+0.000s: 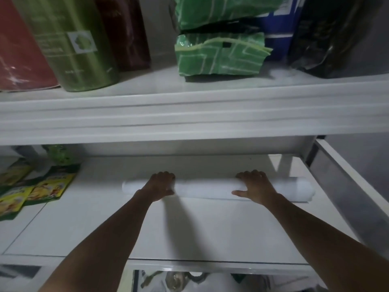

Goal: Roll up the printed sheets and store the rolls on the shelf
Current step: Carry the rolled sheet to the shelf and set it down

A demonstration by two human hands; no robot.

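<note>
Across the middle of the frame the thick front edge of a white upper shelf (189,114) hides the back of the lower shelf (189,228). On the upper shelf, three upright cylinders stand at upper left: one red (19,49), one green (77,45), one dark maroon (128,32). Two green patterned bags (219,53) are stacked at upper centre, with one blue package (280,24) and one black bag (332,39) at upper right. Several yellow-green sachets (48,186) lie at the left of the lower shelf, clear of the arms. One roll (202,189), plain white, long and blurred, lies crosswise on the lower shelf at centre. The left hand (161,184) and right hand (255,187) each grip it, fingers (252,174) curled together over its top, thumbs on its near side.
</note>
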